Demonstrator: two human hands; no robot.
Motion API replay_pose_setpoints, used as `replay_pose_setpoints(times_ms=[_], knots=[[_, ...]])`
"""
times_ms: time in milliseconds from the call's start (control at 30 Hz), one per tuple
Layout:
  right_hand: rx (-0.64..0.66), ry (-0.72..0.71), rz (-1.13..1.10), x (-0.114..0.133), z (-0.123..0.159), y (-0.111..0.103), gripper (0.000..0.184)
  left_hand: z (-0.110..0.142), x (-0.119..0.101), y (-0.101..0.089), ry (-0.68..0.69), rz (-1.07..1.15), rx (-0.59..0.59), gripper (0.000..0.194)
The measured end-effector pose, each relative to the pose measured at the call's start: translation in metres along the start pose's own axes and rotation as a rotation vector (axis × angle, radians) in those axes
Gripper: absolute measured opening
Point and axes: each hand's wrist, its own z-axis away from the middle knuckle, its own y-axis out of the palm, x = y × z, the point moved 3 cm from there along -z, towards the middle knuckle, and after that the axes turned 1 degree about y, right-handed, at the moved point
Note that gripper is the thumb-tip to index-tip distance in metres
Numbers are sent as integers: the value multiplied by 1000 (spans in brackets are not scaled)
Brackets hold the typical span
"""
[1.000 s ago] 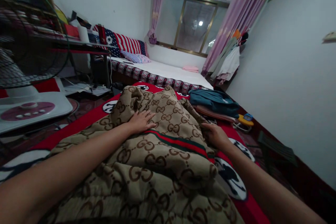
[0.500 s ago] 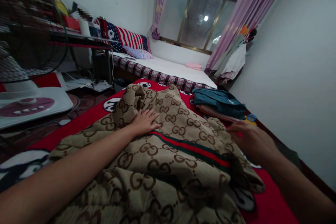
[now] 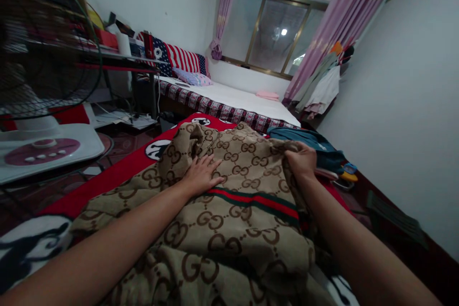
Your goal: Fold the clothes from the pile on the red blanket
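Note:
A brown jacket [image 3: 247, 210] with a GG pattern and a green-red-green stripe lies spread over a red bedspread [image 3: 118, 179] printed with white and black figures. Flat on the middle of the jacket rests my left hand [image 3: 202, 175], fingers stretched out beside a bunched fold. My right hand [image 3: 302, 158] is closed on the jacket's right side, pinching a part of the cloth and lifting it; that looks like a sleeve, though the wrist and forearm hide some of it. The jacket's near end runs out of the picture at the bottom.
Folded teal clothing [image 3: 310, 141] lies just beyond my right hand. A fan [image 3: 50, 148] stands on the left, before a cluttered desk [image 3: 118, 60]. A second bed [image 3: 233, 91] sits under the window, and clothes [image 3: 324, 91] hang at the right wall.
My right hand has moved left and forward from above the jacket's right edge and taken hold of the cloth, pulling it up and inward. My left hand stays flat on the jacket.

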Motion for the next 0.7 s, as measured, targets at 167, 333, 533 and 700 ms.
replay_pose_setpoints(times_ms=[167, 333, 533, 700], knots=[[209, -848, 395, 78, 77, 19, 24, -1, 4, 1, -57, -12, -48, 71], [514, -970, 451, 78, 145, 63, 20, -5, 1, -1, -47, 26, -42, 60], [423, -982, 442, 73, 122, 45, 42, -8, 0, 0, -110, 40, 6, 71], [144, -402, 607, 9, 26, -14, 32, -1, 0, -2, -12, -1, -97, 67]])
